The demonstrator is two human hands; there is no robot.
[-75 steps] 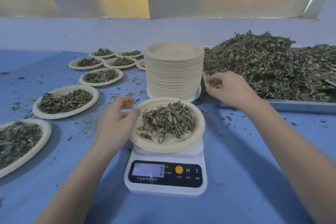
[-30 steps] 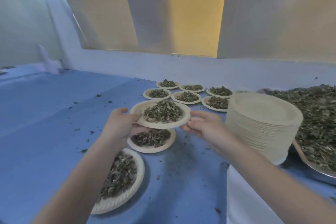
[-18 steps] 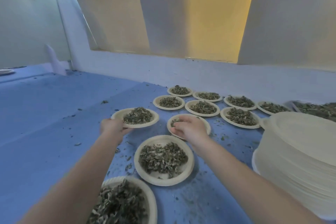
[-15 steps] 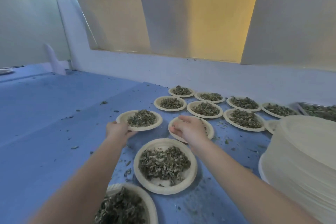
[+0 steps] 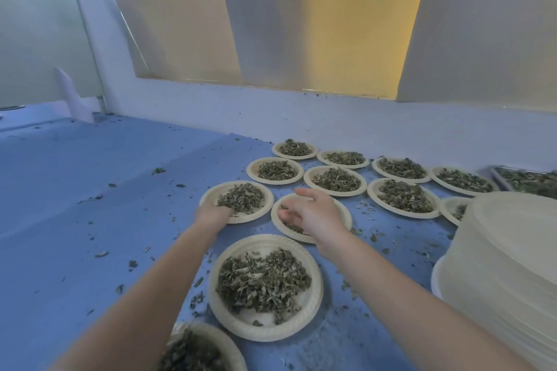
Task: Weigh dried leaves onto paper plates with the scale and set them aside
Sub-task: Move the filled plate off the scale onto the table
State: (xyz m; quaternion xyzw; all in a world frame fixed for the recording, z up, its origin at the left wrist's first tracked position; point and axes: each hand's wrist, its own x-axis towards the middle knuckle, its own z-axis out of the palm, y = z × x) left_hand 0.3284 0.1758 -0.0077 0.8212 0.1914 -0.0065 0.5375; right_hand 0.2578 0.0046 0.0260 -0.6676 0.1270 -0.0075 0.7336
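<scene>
A paper plate of dried leaves (image 5: pixel 266 196) sits on the blue table (image 5: pixel 90 220), left of the other filled plates. My left hand (image 5: pixel 211 213) holds its near rim, with the fingertips hidden under the plate's edge. My right hand (image 5: pixel 312 214) hovers with loosely spread fingers over the neighbouring plate (image 5: pixel 346 215), gripping nothing. The scale is out of view.
Several more filled plates lie behind, such as one (image 5: pixel 404 198) to the right, and a large one (image 5: pixel 315 268) lies between my forearms. A tall stack of empty plates (image 5: pixel 506 250) stands at the right. A metal tray of leaves (image 5: pixel 527 179) shows at far right. Leaf crumbs litter the table.
The plate went from the scale, carried in both hands, to the table at the left of the group. My right hand let go and drifted over the neighbouring plate.
</scene>
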